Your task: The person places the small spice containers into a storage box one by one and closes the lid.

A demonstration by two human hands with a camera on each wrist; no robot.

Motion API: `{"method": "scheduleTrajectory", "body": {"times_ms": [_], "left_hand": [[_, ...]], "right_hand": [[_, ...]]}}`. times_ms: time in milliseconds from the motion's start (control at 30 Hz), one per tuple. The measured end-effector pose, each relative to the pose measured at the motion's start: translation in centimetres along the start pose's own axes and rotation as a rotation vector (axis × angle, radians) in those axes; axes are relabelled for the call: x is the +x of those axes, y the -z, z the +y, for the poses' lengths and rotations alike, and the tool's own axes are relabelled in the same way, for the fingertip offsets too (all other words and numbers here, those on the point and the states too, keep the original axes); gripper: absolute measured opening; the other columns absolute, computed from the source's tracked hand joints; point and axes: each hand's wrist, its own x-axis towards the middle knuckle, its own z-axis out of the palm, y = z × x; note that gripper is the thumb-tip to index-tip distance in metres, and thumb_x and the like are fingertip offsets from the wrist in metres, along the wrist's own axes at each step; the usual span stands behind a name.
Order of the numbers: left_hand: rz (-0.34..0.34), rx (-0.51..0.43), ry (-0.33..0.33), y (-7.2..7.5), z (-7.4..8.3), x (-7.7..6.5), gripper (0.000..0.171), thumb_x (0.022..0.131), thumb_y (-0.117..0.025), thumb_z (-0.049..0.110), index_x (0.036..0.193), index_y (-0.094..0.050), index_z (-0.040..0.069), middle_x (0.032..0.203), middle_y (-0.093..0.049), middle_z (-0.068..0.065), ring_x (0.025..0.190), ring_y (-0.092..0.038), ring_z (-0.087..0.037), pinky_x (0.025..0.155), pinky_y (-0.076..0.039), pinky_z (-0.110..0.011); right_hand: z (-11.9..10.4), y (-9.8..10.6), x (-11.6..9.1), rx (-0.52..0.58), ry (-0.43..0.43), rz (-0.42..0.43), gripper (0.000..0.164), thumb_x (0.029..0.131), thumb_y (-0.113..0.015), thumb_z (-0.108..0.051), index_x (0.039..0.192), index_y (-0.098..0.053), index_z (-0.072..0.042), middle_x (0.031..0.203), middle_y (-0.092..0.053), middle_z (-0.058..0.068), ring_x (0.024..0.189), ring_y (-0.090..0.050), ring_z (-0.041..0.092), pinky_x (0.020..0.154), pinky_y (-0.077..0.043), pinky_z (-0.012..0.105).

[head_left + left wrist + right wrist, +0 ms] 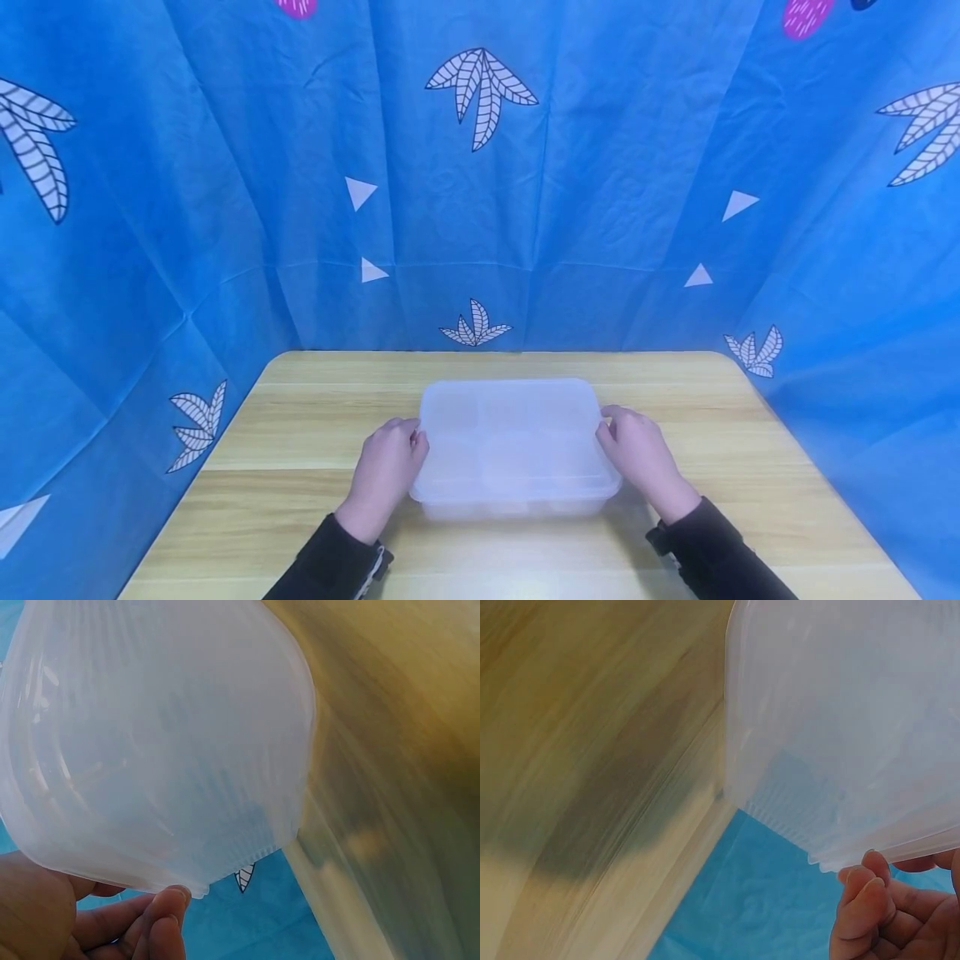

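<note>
A translucent white plastic container (517,442) with a flat lid is held level over the middle of the table. Faint compartment lines show through its lid. On its left side my left hand (390,462) grips the rim with thumb and curled fingers. Opposite, my right hand (641,450) holds the right rim the same way. From the left wrist view, the fingertips (171,904) curl under the rim of the container (165,742). Likewise in the right wrist view, curled fingers (866,900) sit at the rim, beside the ribbed side wall of the container (840,735).
Under the container is a light wood-grain table (300,500) with rounded far corners. A blue curtain (630,150) printed with white leaves and triangles hangs behind the table and along both its sides. Dark sleeves (330,567) cover both forearms.
</note>
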Motion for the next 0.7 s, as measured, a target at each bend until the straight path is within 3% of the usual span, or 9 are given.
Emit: {"method": "scheduleTrajectory", "body": {"times_ms": [433,700], "left_hand": [[0.043,0.019,-0.037,-0.34,-0.11,-0.23,0.016,0.092,-0.064,0.007,0.099,-0.073,-0.004,0.072,-0.057,-0.002,0.059,-0.048,-0.011,0.053,-0.045,-0.025],[0.063,0.023,-0.057,-0.49,-0.12,-0.31,0.016,0.092,-0.065,0.007,0.099,-0.072,-0.005,0.074,-0.061,-0.005,0.062,-0.051,-0.013,0.056,-0.05,-0.029]], "right_hand": [[0.04,-0.07,-0.13,-0.009,0.009,0.011,0.034,0.095,-0.055,-0.009,0.121,-0.063,0.01,0.066,-0.053,0.002,0.058,-0.048,0.016,0.056,-0.045,0.032],[-0.07,-0.21,-0.29,-0.038,0.022,0.024,0.034,0.096,-0.055,-0.01,0.122,-0.062,0.011,0.084,-0.066,0.013,0.067,-0.056,0.019,0.068,-0.055,0.041]]}}
